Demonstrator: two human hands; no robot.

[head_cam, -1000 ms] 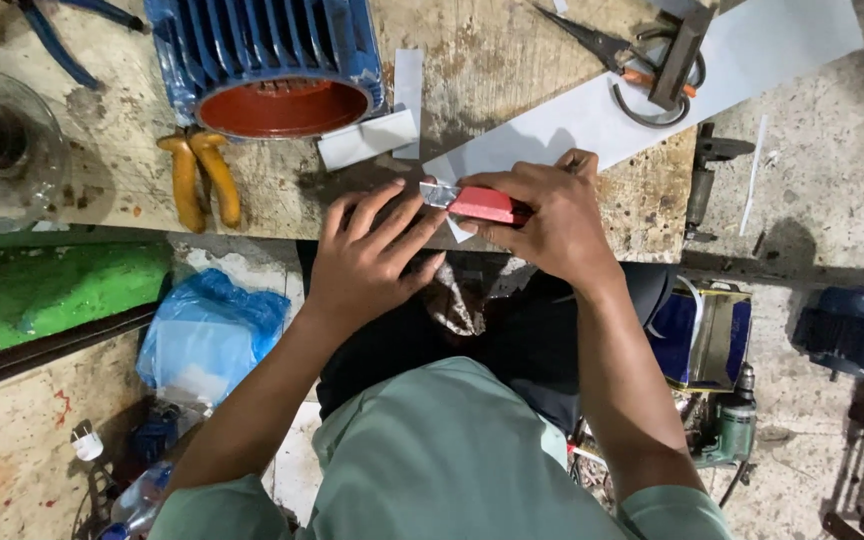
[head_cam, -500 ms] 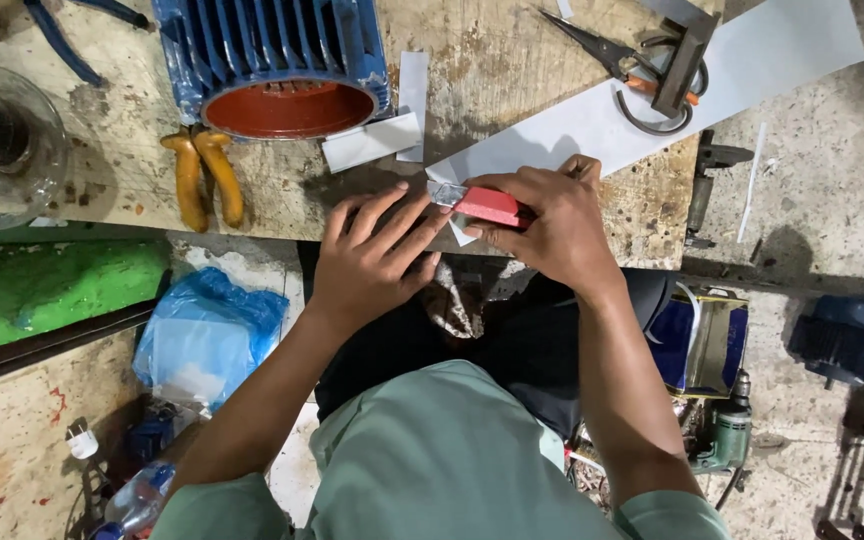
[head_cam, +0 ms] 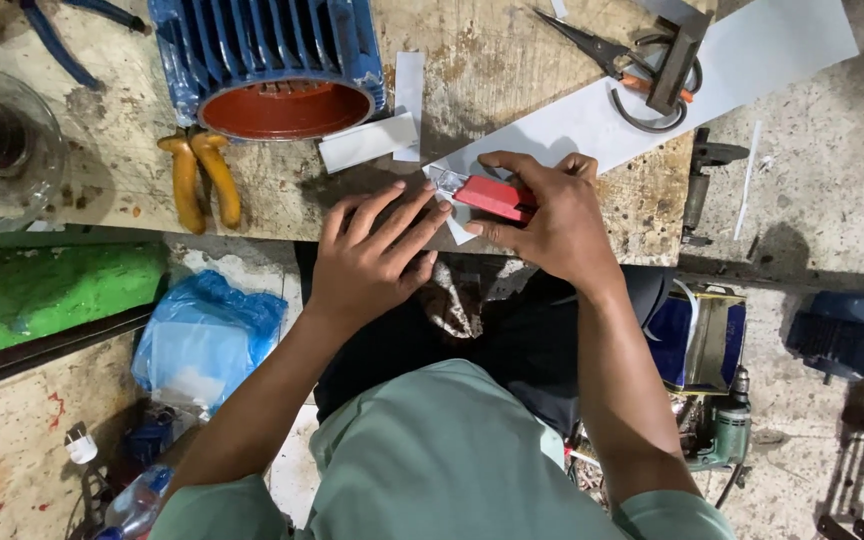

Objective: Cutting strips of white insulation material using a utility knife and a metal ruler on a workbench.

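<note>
Now the right hand (head_cam: 552,215) is gripping the small red plastic cutter (head_cam: 497,197), barely shifted since a moment ago, against the long white paper strip (head_cam: 652,95); the left hand (head_cam: 372,255) is pressing flat, fingers spread, holding nothing, beside the cutter.

Red cutter (head_cam: 497,197) on a white strip (head_cam: 642,95).
You grip the flat red cutter at the near edge of the surface, its clear tip pointing left and lying on the long white strip's near end; the strip runs diagonally away to the right.
</note>
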